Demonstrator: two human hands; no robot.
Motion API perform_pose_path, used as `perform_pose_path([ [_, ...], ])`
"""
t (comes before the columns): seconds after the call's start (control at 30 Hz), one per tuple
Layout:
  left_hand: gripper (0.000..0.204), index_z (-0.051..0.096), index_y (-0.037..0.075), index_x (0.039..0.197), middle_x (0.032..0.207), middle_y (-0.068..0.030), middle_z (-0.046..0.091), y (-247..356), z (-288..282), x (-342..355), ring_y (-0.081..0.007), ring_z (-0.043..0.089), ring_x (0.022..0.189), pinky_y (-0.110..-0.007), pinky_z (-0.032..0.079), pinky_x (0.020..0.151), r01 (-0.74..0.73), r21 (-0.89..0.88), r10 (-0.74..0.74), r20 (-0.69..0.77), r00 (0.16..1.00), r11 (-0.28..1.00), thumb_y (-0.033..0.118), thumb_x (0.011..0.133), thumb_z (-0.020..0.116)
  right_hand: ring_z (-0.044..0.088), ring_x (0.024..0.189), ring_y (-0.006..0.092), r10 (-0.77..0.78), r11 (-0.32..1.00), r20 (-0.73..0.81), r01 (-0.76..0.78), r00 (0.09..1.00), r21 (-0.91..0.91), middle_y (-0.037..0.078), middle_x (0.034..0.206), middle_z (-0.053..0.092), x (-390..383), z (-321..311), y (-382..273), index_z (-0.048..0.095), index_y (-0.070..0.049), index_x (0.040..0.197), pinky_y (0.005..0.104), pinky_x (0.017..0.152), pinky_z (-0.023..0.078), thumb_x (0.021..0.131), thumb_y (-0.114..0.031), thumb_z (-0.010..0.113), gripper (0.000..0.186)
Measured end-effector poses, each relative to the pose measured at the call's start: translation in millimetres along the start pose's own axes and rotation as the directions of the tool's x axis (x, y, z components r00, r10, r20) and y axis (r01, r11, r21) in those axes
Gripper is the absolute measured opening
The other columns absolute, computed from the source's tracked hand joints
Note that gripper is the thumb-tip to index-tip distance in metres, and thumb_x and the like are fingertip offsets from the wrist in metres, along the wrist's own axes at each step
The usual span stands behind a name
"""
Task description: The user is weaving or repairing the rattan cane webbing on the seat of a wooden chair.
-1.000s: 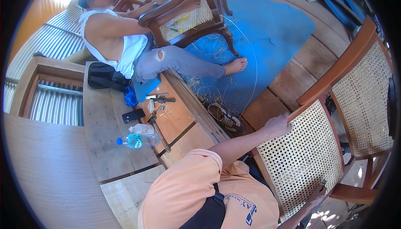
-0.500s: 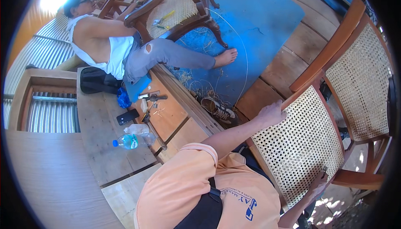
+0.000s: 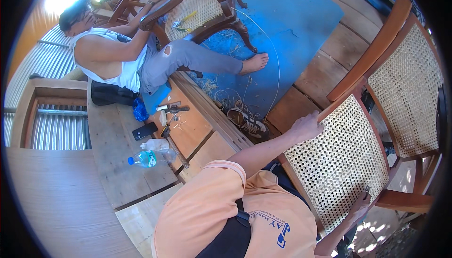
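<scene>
A wooden armchair with a woven cane seat (image 3: 336,159) stands before me, its cane backrest (image 3: 407,88) on the far right. My left hand (image 3: 307,127) is closed over the seat's far left corner, fingers bent on the frame and cane edge. At the near right side of the seat, my right hand (image 3: 359,207) is closed around a small hand tool. Only its short metal tip (image 3: 367,189) shows, against the cane beside the frame; the handle is hidden in my fingers.
On a plank bench at left lie a water bottle (image 3: 142,159), a phone (image 3: 144,131), a hammer (image 3: 175,147) and small tools. A co-worker (image 3: 108,55) sits beyond, by another cane chair (image 3: 195,11) on a blue sheet (image 3: 301,18). A sneaker (image 3: 247,122) lies below.
The co-worker has leaned back to the left, head lowered, arm shifted. My two hands and the cane chair look almost unmoved.
</scene>
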State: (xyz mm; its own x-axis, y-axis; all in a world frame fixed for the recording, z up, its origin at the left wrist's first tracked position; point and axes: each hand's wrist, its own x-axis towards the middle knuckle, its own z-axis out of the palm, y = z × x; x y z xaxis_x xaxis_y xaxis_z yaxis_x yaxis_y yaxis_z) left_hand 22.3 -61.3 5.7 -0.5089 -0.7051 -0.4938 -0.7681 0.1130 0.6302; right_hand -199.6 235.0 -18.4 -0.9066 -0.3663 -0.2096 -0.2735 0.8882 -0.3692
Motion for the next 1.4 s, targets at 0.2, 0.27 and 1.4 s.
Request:
perform_pose_path([
  [0.2,0.045,0.039,-0.003,0.108,0.1,-0.0255,0.056,0,0,0,-0.0386,0.055,0.095,-0.046,0.041,0.083,-0.002,-0.012,0.002,-0.005,1.0,1.0,0.034,0.082,0.046,0.059,0.08,0.035,-0.055,0.998,-0.028,0.055,0.998,-0.009,0.022,0.092,0.06,5,6,10,0.058,0.0,0.103,0.0409,0.071,0.044,0.085,-0.032,0.045,0.038],
  [0.27,0.045,0.039,-0.003,0.107,0.1,-0.0257,0.055,-2,1,1,-0.0387,0.054,0.095,-0.046,0.041,0.083,-0.005,-0.014,0.004,-0.006,1.0,1.0,0.034,0.082,0.046,0.059,0.08,0.0351,-0.034,0.999,-0.01,0.034,0.999,-0.01,0.022,0.092,0.06,5,5,8,0.058,0.0,0.103,0.0409,0.071,0.044,0.085,-0.032,0.045,0.039],
  [1.4,0.031,0.047,0.007,0.104,0.102,-0.0094,0.054,-147,-227,251,-0.0232,0.056,0.084,-0.038,0.044,0.064,-0.318,-0.861,-0.496,-0.493,0.715,0.398,0.031,0.085,0.053,0.057,0.078,0.0334,0.041,0.999,-0.003,-0.041,0.999,0.005,0.023,0.092,0.06,5,0,22,0.057,0.005,0.104,0.0402,0.073,0.044,0.088,-0.032,0.045,0.042],
])
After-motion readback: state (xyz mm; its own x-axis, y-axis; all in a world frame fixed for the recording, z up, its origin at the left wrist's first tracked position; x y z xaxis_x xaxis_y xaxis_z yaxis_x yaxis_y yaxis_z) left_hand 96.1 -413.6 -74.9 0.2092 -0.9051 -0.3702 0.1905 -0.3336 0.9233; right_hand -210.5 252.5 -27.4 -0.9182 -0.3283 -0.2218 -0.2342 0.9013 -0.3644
